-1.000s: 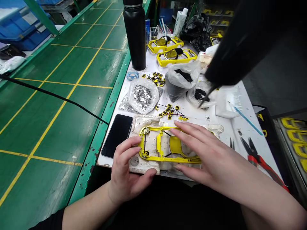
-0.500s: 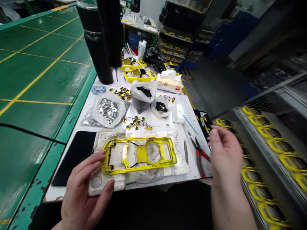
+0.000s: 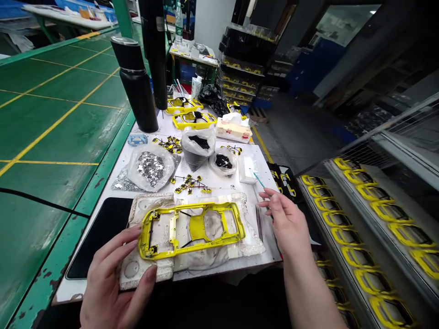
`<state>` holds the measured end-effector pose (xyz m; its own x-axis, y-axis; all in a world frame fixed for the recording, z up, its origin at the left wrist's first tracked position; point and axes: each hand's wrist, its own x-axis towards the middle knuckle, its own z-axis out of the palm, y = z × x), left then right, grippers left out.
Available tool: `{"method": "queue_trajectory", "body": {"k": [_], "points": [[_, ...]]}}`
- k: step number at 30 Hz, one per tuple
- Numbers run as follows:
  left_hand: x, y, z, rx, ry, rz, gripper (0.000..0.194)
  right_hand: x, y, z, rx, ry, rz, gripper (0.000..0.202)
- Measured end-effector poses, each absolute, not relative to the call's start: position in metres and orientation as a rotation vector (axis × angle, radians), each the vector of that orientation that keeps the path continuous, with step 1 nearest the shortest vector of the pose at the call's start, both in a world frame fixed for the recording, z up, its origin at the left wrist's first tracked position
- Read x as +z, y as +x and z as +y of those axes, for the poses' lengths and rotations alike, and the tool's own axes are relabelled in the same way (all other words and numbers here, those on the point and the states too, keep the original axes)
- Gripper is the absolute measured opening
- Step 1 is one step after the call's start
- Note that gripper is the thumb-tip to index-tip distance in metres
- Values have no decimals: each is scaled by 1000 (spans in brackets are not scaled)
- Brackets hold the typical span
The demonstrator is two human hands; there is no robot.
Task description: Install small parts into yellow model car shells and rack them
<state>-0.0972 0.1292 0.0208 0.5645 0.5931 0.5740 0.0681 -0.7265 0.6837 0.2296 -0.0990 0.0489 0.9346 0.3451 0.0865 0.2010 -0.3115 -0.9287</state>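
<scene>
A yellow model car body shell (image 3: 197, 249) lies upside down on a white foam block (image 3: 161, 270), partly wrapped in plastic. My left hand (image 3: 113, 274) rests at its left end, fingertips touching the shell's edge and thumb apart on the foam. Over on the right, my right hand (image 3: 286, 217) has its thumb and fingers bent together around the near end of a thin blue stick (image 3: 258, 179). The stick's far tip lies at a white box (image 3: 247, 171). Dark tweezers (image 3: 259, 224) lie just left of that hand, which covers most of the pliers.
Behind the shell stand bags of silver pieces (image 3: 151, 168), black granules (image 3: 199, 142) and small black parts (image 3: 223, 161). Yellow parts on sprues (image 3: 190, 183) lie before them. A dark tablet (image 3: 99, 242) and black bottle (image 3: 140, 100) are left. Racked yellow shells (image 3: 377, 210) stand right.
My right hand has moved left and inward from beyond the pliers to the blue stick, now hiding most of the pliers. My left hand stays at the shell's left end. The view has tilted slightly.
</scene>
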Motion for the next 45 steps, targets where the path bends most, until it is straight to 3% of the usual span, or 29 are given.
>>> {"method": "queue_trajectory", "body": {"k": [6,14,18,28,36,45], "points": [[24,-96,128,1127,2216,482,64,63,210,-106,57,-1893,-409,54],[19,-99,122,1099,2119,467,75,102,177,-94,-387,-1567,-314,20],[19,-97,121,1120,2094,441,76,112,173,-101,-318,-1447,-288,12],[14,-93,117,1156,1986,346,96,82,158,-91,262,-1252,-320,19],[9,-90,117,1206,2005,317,107,88,123,-47,248,-1348,-485,21],[10,-87,116,1234,2019,341,106,85,102,-41,158,-1522,-479,24]]}}
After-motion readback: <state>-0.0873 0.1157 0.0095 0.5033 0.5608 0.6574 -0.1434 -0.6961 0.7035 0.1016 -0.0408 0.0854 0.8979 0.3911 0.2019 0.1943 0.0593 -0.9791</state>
